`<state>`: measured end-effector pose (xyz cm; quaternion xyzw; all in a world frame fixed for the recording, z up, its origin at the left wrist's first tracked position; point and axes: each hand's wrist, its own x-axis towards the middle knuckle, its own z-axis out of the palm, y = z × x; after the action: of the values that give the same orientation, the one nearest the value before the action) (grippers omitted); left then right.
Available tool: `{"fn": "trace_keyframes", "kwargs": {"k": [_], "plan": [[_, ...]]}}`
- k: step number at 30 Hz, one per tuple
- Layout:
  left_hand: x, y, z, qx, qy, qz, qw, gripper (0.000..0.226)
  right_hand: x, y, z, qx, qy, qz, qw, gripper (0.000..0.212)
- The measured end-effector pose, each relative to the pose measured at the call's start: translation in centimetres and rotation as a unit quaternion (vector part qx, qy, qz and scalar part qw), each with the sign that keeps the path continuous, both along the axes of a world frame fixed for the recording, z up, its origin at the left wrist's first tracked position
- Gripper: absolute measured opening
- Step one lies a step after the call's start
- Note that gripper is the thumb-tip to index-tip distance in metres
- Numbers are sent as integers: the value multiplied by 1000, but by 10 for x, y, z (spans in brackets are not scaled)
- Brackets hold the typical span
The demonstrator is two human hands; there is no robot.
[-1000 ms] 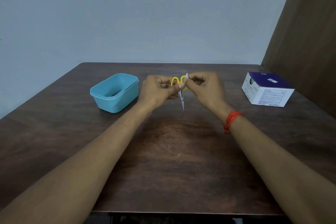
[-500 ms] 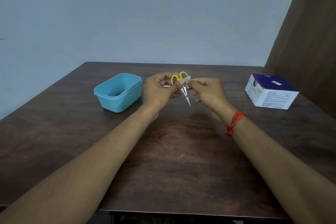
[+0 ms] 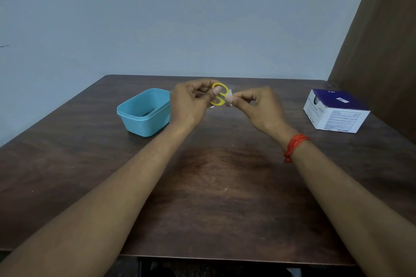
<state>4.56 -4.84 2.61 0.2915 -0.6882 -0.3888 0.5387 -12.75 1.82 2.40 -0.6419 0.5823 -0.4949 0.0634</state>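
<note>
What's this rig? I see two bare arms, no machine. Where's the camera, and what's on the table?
There is no machine: a person works with two bare hands. The view comes from one wide-angle camera worn on the person's head, looking forward and down, so the arms reach in from the bottom edge. The left hand grips small scissors by their yellow loops; the blades are hidden. The right hand, with a red thread band at its wrist, pinches a small white scrap right beside the loops. On the dark wooden table stand an open blue tub on the left and a white and purple box on the right.
</note>
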Motion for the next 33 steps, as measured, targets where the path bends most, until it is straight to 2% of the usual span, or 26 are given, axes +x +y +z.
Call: {"fn": "trace_keyframes", "kwargs": {"k": [7,11,14,21,24,27,33], "plan": [[2,-3,0,-8,-4,22,1000,23,-7,-3,-5,75,42,30,996,22],[1,-1,-2,-43,-44,21,998,17,-2,-4,-8,43,56,25,997,27],[0,1,-1,-41,-41,13,998,15,-2,-3,-8,15,39,29,999,27],[7,-5,3,-20,-16,47,999,33,-5,-5,-7,69,79,14,994,22],[4,-2,1,-37,-44,37,998,30,-4,-4,-10,56,81,12,995,29],[0,2,-1,-59,-60,21,996,17,-4,-4,-11,21,78,20,996,38],[7,-5,1,-48,-33,48,997,25,-7,-9,-13,77,91,14,993,30]]}}
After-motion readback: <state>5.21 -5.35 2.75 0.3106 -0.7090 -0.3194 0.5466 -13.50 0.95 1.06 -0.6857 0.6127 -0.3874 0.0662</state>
